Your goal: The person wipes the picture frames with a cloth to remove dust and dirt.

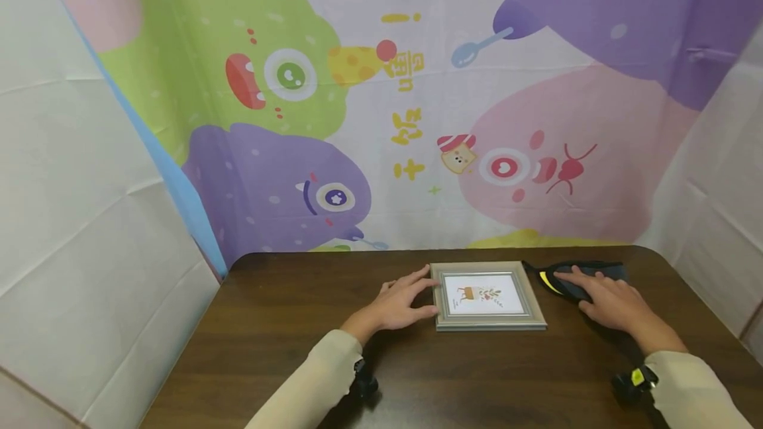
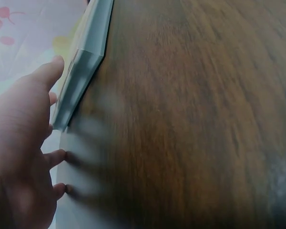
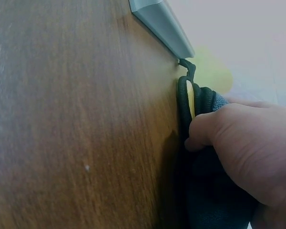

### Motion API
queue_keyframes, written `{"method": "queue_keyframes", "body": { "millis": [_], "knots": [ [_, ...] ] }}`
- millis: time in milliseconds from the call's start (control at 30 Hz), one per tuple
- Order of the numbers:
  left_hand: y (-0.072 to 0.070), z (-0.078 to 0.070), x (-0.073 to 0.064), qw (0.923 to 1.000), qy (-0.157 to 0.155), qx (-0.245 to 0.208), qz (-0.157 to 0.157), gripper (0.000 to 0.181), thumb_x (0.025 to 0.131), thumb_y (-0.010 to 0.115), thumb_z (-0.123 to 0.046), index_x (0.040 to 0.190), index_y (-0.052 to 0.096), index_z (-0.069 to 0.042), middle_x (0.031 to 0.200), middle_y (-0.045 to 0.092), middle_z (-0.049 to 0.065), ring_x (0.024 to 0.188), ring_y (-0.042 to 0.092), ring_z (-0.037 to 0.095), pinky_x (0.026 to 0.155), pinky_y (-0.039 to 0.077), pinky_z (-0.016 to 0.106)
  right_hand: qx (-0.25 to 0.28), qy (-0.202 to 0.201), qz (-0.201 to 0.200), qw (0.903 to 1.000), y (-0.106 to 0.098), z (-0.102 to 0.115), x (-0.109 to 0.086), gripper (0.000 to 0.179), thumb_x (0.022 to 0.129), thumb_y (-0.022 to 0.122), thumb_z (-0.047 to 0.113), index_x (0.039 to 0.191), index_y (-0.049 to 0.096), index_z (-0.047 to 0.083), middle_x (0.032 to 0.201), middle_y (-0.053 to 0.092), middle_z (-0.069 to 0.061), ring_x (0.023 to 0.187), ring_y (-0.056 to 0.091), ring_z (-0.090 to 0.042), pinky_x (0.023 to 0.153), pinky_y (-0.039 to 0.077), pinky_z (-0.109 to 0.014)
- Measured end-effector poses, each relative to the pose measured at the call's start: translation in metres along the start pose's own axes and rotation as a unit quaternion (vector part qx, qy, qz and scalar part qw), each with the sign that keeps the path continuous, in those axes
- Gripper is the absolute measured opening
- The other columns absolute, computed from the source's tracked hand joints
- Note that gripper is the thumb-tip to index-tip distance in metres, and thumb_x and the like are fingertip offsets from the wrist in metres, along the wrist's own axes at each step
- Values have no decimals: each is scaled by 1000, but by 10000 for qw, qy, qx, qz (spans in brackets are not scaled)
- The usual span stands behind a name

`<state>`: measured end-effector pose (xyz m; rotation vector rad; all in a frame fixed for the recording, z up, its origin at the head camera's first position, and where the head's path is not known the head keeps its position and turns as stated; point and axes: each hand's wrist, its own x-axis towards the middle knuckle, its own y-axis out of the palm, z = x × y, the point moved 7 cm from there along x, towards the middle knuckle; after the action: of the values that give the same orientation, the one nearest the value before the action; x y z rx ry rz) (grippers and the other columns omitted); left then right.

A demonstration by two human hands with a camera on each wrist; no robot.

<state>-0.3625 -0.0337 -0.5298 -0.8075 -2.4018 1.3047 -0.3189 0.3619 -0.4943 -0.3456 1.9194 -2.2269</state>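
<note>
A picture frame [image 1: 490, 323] with a pale, silvery border lies flat on the table in the head view. Inside it is a white print [image 1: 484, 294] with a small brown animal and leafy sprigs. My left hand [image 1: 401, 302] is at the frame's left edge, fingers spread and thumb near its lower corner. To the right of the frame lies a dark cloth item [image 1: 614, 271] with a yellow stripe and a black loop; its kind is unclear. My right hand [image 1: 616, 302] rests over it with fingers extended. In the right wrist view, the thumb touches its near side.
The dark brown wooden table [image 1: 268, 349] runs up to a cartoon-printed curtain [image 1: 429, 217] at the back. Pale cloth walls [image 1: 107, 217] stand at both sides. Each wrist bears a small black camera [image 1: 365, 382].
</note>
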Motion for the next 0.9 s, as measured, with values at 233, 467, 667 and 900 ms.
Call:
{"method": "queue_keyframes", "body": {
  "millis": [233, 467, 667, 900],
  "knots": [
    [-6, -17, -7, 9995, 41, 292, 139, 71, 110, 58, -65, 172, 46, -33, 191, 23, -2, 174, 32, 41, 130, 29, 77, -16, 7, -4, 10000, -2, 0, 1, 67, 98, 77, 9, 161, 58, 15, 164, 56, -34, 132, 60, -74, 52, 44, -40],
    [-9, -22, -9, 9990, -103, 357, 243, 70, 108, 62, -60, 171, 47, -33, 192, 21, -4, 175, 31, 38, 131, 29, 74, -125, 26, 36, 9999, -3, 0, 2, 66, 95, 79, 8, 159, 60, 14, 161, 59, -35, 130, 63, -72, 66, 59, -57],
    [-7, -19, -8, 9987, -160, 431, 235, 71, 108, 62, -62, 172, 46, -34, 192, 20, -6, 174, 33, 38, 130, 30, 75, -199, -19, -66, 9998, -5, 1, 4, 65, 94, 82, 9, 156, 63, 13, 158, 62, -35, 112, 73, -60, 72, 61, -66],
    [-8, -19, -8, 9988, -155, 427, 160, 71, 108, 62, -63, 172, 46, -35, 191, 21, -7, 173, 34, 38, 129, 32, 74, -243, -29, -109, 9996, -4, 2, 4, 65, 93, 84, 9, 155, 64, 12, 156, 63, -36, 109, 74, -57, 78, 62, -72]
  ]
}}
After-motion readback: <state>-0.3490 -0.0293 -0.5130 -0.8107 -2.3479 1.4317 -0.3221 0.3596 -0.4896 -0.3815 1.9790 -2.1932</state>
